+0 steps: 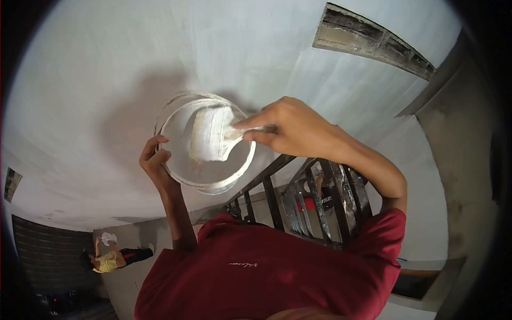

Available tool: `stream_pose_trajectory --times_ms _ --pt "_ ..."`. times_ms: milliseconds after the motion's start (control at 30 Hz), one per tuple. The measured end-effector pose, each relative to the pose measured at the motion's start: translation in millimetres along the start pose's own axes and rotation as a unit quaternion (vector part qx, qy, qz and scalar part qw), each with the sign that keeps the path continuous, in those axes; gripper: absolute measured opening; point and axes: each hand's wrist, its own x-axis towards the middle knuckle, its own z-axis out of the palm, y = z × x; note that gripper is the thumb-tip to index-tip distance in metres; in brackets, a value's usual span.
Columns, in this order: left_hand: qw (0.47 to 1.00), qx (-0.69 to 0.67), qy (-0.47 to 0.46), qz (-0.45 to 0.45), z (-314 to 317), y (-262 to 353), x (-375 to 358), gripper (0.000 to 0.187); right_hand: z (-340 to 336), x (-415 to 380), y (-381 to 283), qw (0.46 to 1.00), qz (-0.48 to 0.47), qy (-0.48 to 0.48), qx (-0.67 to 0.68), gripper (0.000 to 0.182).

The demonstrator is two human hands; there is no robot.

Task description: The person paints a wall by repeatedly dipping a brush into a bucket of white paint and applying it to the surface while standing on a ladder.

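A round bucket (248,165) with a white-smeared rim and a wire handle is held up in front of my chest, close to the wall. My left hand (155,153) grips its rim at the left side, fingers curled over the edge. In my right hand (274,127) is a wide brush (210,133), pinched by its handle at the bucket's right rim. The brush head is coated in white and lies over the bucket's opening. Part of the bucket's inside is hidden behind the brush.
Below my right arm stands a dark, paint-spotted ladder (273,202). The pale wall (256,48) has a rough opening (373,40) at upper right. At lower left, a person in yellow (109,262) stands near a dark slatted shutter (48,250). Another person is partly visible beyond the ladder.
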Motion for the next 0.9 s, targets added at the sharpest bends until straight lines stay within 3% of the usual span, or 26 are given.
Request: stream_pose_trajectory --times_ms 100,233,333,433,533,567,667,700,833,867,900 --pt "0.995 0.05 0.0 0.081 2 -17 14 0.025 -3 -6 10 0.997 0.022 0.061 0.039 0.028" --pt "0.999 -0.009 0.017 0.04 16 -24 30 0.025 -31 -16 13 0.974 0.157 0.121 0.109 0.029" --pt "0.998 0.008 0.026 0.06 11 -36 41 0.025 -52 -23 59 0.957 0.208 0.199 0.04 0.024" --pt "0.995 0.046 0.027 0.09 0 -46 45 0.025 -55 -23 133 0.928 0.176 0.287 -0.161 0.026" --pt "0.999 0.015 0.041 0.024 -8 -51 47 0.026 -55 -8 155 0.888 0.29 0.306 -0.184 0.027" --pt "0.994 0.061 0.031 0.083 -11 -55 46 0.026 -50 -8 172 0.887 0.277 0.31 -0.202 0.029" --pt "0.989 0.098 0.041 0.101 -20 -57 45 0.025 -28 -15 209 0.907 0.259 0.274 -0.189 0.029" --pt "0.997 0.04 0.064 0.021 -21 -51 44 0.025 -25 -18 210 0.919 0.267 0.245 -0.155 0.028" --pt "0.997 0.007 0.072 -0.023 -27 -48 40 0.026 -38 -15 224 0.936 0.305 0.102 -0.14 0.025" --pt "0.997 0.017 0.067 -0.02 -30 -49 40 0.026 -47 -12 246 0.941 0.245 0.152 -0.178 0.025" --pt "0.998 0.027 0.062 -0.016 -32 -49 40 0.026 -69 -3 245 0.92 0.257 0.187 -0.229 0.025"
